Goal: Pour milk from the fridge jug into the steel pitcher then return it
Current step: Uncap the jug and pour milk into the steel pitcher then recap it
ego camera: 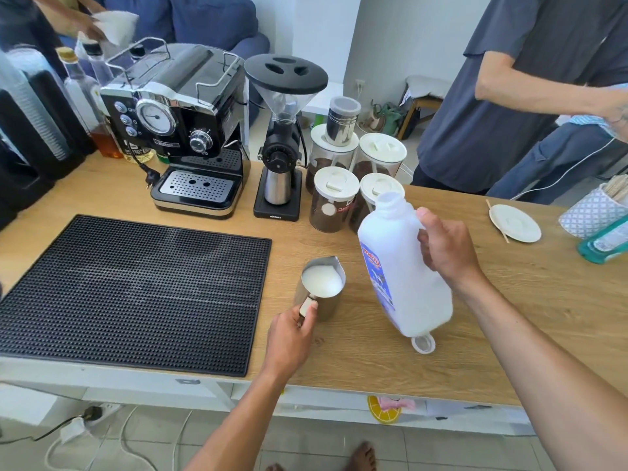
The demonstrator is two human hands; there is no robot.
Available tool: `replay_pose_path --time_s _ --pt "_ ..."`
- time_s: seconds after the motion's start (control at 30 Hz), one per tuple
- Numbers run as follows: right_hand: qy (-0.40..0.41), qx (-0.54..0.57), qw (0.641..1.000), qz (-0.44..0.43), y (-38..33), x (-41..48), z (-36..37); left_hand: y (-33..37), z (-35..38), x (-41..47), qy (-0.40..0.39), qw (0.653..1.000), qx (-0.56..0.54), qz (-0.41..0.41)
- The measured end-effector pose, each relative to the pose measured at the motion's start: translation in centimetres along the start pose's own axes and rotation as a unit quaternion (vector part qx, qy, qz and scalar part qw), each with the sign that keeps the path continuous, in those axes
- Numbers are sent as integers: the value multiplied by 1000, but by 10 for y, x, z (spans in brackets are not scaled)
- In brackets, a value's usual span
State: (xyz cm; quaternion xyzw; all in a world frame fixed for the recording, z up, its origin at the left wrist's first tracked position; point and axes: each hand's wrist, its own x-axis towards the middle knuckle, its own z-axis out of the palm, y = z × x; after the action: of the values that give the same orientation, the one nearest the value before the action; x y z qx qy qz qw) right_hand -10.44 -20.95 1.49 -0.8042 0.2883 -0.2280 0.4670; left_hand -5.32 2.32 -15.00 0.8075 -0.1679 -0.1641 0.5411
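Observation:
A steel pitcher (323, 287) stands on the wooden counter (509, 317), with white milk inside reaching high up its wall. My left hand (292, 338) grips its handle from the near side. To its right, my right hand (445, 249) holds the white plastic milk jug (404, 266) by its handle. The jug is uncapped and tilted slightly, its mouth up and away from me, its base just above the counter. The jug's white cap (423, 345) lies on the counter beside its base.
A black rubber mat (129, 290) covers the counter's left part. Behind stand an espresso machine (176, 130), a grinder (282, 141) and several coffee canisters (333, 198). A white saucer (515, 222) lies right. A person (509, 96) stands across the counter.

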Motion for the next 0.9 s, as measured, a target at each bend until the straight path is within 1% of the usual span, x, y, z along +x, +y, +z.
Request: replay_pose_path --time_s 0.1,0.27,0.43,0.53,0.83,0.9 --pt "29 78 996 19 3 -8 7 0 0 0 0 1000 5 6" --pt "88 116 988 59 16 -21 24 -2 1 1 2 1000 7 8" --pt "132 140 980 49 37 -30 32 -3 0 3 5 1000 12 10" --pt "159 175 970 53 46 -33 30 -2 -1 3 6 1000 11 11" --pt "177 184 965 58 65 -51 29 -1 1 3 19 1000 16 13" --pt "173 185 966 47 67 -57 31 2 0 1 23 1000 17 10"
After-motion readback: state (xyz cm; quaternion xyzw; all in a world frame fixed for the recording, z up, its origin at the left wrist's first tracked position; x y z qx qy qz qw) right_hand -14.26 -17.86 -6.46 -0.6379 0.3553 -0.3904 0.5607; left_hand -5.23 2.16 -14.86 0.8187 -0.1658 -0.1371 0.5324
